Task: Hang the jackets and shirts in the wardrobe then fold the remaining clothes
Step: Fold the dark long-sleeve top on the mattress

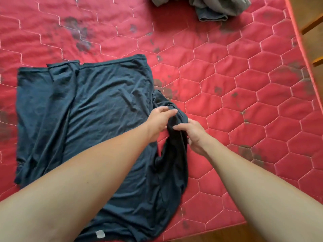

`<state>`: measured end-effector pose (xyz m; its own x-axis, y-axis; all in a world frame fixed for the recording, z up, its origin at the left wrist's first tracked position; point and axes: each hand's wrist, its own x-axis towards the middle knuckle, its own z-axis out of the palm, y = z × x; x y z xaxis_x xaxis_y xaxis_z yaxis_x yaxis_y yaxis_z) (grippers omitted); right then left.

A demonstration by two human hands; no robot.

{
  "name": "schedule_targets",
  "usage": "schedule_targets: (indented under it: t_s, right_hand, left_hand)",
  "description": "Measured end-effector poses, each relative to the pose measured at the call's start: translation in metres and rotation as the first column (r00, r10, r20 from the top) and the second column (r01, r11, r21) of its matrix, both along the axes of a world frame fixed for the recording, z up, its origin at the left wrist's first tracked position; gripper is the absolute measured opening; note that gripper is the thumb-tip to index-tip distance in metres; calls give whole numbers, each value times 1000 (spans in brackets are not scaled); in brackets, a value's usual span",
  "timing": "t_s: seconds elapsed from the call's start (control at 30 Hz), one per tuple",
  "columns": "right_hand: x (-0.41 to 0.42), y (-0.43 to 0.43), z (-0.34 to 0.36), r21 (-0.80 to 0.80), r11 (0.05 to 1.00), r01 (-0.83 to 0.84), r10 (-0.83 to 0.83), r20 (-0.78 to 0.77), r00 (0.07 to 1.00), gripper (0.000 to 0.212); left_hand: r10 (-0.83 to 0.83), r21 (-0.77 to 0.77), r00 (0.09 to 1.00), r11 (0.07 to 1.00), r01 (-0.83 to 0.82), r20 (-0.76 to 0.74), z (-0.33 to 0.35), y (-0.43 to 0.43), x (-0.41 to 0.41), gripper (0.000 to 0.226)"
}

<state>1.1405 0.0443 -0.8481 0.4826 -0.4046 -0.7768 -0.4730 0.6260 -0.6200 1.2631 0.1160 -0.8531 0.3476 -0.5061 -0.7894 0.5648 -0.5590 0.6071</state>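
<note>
Folding the dark tee on the red mattress, working its right sleeve.

My left hand [160,119] and right hand [194,135] both pinch the bunched sleeve of the dark blue T-shirt [97,109], fingers pressed together on the cloth at its right edge, while the body lies spread flat on the red quilted mattress [244,88], left side already turned inward. The fabric looks thin and slippery, so if I pull the sleeve across unevenly I judge it will drag the body and wrinkle the fold, or the near hem could slide off the mattress edge. A grey garment [215,7] waits well apart, at the far edge.
</note>
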Motion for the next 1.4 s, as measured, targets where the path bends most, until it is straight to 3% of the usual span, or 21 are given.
schedule_targets:
  t_s: [0.07, 0.17, 0.3, 0.37, 0.43, 0.57, 0.67, 0.73, 0.8, 0.9, 1.03, 1.07, 1.13, 1.3, 1.37, 1.4]
  right_hand:
    - [14, -8, 9, 71, 990, 121, -125, 55, 991, 34]
    - [47, -22, 30, 33, 984, 176, -177, 41, 983, 23]
    - [95, -33, 54, 10, 967, 255, -256, 57, 965, 63]
    - [118, -30, 63, 30, 967, 253, -254, 94, 963, 53]
    - [142, -21, 72, -10, 977, 211, -206, 177, 962, 22]
    - [198, 6, 80, -188, 981, 52, -2, 255, 967, 33]
    - [232, 22, 66, -255, 966, -52, 94, 155, 983, 32]
    - [234, 35, 47, -278, 937, -212, 223, 10, 975, 55]
    - [210, 52, 24, -261, 880, -397, 363, -169, 916, 60]
    - [146, 88, -17, -272, 669, -691, 538, -465, 703, 39]
    - [79, 128, -39, -317, 454, -833, 530, -655, 538, 21]
    - [72, 132, -39, -339, 430, -837, 495, -686, 533, 16]
    - [68, 138, -36, -409, 474, -780, 416, -677, 607, 12]
    - [75, 179, -7, -524, 632, -571, 408, -402, 820, 21]
    - [71, 198, 6, -499, 619, -606, 517, -322, 793, 20]
    - [67, 206, 9, -507, 551, -663, 600, -312, 736, 18]
  left_hand:
    - [47, -73, 999, 996, -47, -1, 12, -7, 10, 17]
    - [115, -145, 993, 983, -112, 7, 32, -10, 33, 20]
    - [244, -185, 969, 955, -234, 33, 60, 7, 68, 14]
    - [301, -197, 953, 937, -289, 32, 65, 25, 84, 13]
    - [335, -220, 940, 923, -314, 61, 64, 45, 101, 21]
    - [438, -231, 877, 890, -392, 199, 58, 80, 140, 33]
    - [497, -224, 821, 866, -447, 282, 48, 107, 165, 45]
    - [373, -102, 846, 926, -363, 381, 36, 128, 170, 56]
    - [187, 110, 874, 959, -261, 449, 23, 153, 162, 69]
    - [-7, 275, 928, 956, -103, 372, 2, 190, 130, 58]
    - [-85, 284, 970, 959, 17, 226, -22, 216, 78, 39]
    - [-65, 268, 978, 963, 9, 200, -25, 217, 70, 36]
    - [-3, 211, 987, 977, -32, 163, -25, 214, 60, 33]
    - [157, 128, 987, 979, -158, 19, -10, 206, 61, 27]
    - [170, 130, 985, 977, -168, -7, -6, 208, 65, 25]
    - [144, 134, 989, 981, -141, -17, -5, 211, 66, 26]
